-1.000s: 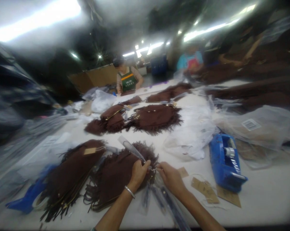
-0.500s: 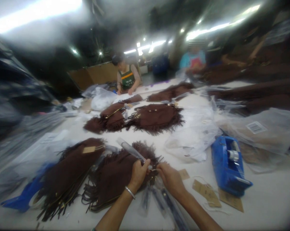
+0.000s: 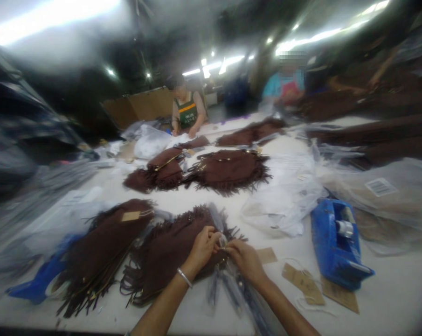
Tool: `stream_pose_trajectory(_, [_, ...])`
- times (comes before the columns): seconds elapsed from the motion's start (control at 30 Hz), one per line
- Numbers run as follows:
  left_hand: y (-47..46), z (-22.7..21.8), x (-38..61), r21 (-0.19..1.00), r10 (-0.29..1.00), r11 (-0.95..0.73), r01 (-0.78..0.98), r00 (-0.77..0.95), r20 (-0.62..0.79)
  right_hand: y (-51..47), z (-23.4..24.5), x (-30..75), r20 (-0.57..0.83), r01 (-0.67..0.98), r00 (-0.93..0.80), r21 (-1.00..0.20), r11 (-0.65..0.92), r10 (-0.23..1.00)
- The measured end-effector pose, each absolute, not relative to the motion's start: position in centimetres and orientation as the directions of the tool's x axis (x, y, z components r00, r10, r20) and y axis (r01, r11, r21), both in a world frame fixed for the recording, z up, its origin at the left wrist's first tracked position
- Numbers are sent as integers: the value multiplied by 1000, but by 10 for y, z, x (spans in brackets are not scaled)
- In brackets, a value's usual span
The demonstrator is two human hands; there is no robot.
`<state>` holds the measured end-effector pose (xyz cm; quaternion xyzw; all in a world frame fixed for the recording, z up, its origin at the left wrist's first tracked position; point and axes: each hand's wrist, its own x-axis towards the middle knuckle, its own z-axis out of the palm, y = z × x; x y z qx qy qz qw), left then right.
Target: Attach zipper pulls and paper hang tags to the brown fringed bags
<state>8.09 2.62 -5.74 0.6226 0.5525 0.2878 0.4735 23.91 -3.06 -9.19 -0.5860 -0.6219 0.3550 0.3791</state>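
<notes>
A brown fringed bag (image 3: 172,254) lies on the table under my hands. My left hand (image 3: 204,247), with a bangle at its wrist, is closed at the bag's right end. Its fingertips pinch a strap in clear plastic wrap (image 3: 216,217) whose loose end points up and away. My right hand (image 3: 244,259) is closed too, its thumb and finger pinching the same wrapped strap close to the left fingertips. More plastic-wrapped strap lengths (image 3: 228,291) hang toward me below the hands. The exact join between strap and bag is blurred.
Left lies another fringed bag (image 3: 107,247) with a tan tag (image 3: 130,216), over a blue tape dispenser (image 3: 39,284). A second blue dispenser (image 3: 336,242) stands right, beside cardboard tags (image 3: 303,282). Clear plastic bags (image 3: 284,196) and more brown bags (image 3: 228,170) lie beyond. Co-workers (image 3: 188,112) stand across.
The wrapped strap's loose end has swung from leaning left to more upright. My left fingers have shifted their pinch closer to my right fingertips. The view has drifted slightly.
</notes>
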Motion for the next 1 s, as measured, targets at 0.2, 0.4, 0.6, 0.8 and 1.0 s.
stream_pose_trajectory(0.2, [0, -57, 69, 800, 963, -210, 562, 259, 71, -32, -94, 239, 29, 420, -6, -907, 29, 1000])
stream_pose_trajectory(0.4, [-14, -60, 82, 712, 949, -292, 639, 284, 134, -33, -94, 237, 0, 406, 15, -914, -6, 1000])
stream_pose_trajectory(0.6, [-9, -56, 67, 939, 970, -121, 323, 240, 42, -42, -84, 242, 122, 479, 33, -873, 91, 992])
stream_pose_trajectory(0.8, [-2, -47, 60, 991, 957, -16, 133, 290, -24, -43, -66, 230, 261, 614, -84, -746, 257, 962])
stream_pose_trajectory(1.0, [0, -49, 75, 998, 958, 60, 31, 278, -66, -28, -71, 230, -64, 125, 55, -990, -71, 996])
